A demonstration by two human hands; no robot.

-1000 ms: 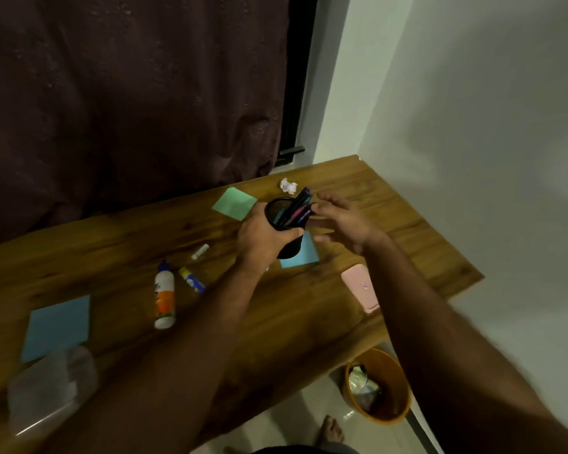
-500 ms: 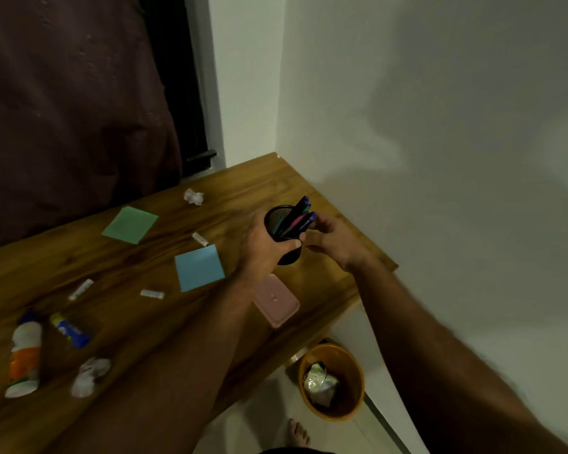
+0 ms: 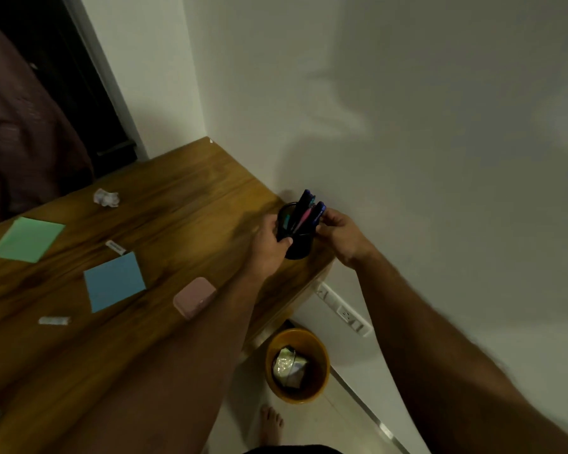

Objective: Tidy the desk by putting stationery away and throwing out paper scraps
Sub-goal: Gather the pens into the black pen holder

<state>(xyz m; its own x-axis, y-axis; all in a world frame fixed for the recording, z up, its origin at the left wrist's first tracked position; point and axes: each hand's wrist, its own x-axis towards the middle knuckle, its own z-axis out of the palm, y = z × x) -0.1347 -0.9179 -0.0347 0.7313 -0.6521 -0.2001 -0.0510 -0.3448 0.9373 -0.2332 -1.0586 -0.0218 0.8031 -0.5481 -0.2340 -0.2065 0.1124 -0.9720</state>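
A black mesh pen holder with several pens stands near the desk's right end, close to the wall. My left hand grips its left side. My right hand holds the tops of the pens from the right. A crumpled paper scrap lies at the back of the wooden desk. A green sticky pad and a blue sticky pad lie flat further left. Two small white erasers and a pink case rest nearby.
An orange waste bin with crumpled waste in it stands on the floor below the desk's right end. A wall socket strip is beside it. The white wall borders the desk's right side; a dark curtain hangs behind. My bare foot shows below.
Both hands have carried the pen holder rightwards to the desk's right end by the wall. The view swung right, so the glue bottle and other left-side items left the picture.
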